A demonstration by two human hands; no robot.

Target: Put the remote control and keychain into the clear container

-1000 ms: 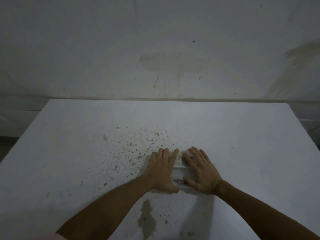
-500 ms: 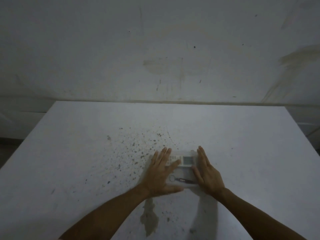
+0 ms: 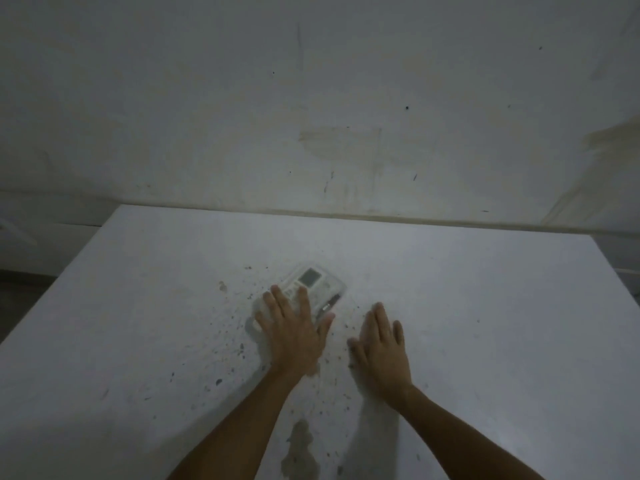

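A stained white table (image 3: 485,306) carries the clear container (image 3: 337,289), which holds the remote control (image 3: 311,282) and a dark keychain (image 3: 328,304). No lettering is legible. Left hand (image 3: 294,334) lies flat, fingers spread, upon the container; right hand (image 3: 382,348), fingers loosely together, rests just beside it.

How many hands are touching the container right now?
1. The left hand lies flat on the near end of the clear container. The right hand rests on the table to its right, apart from it.
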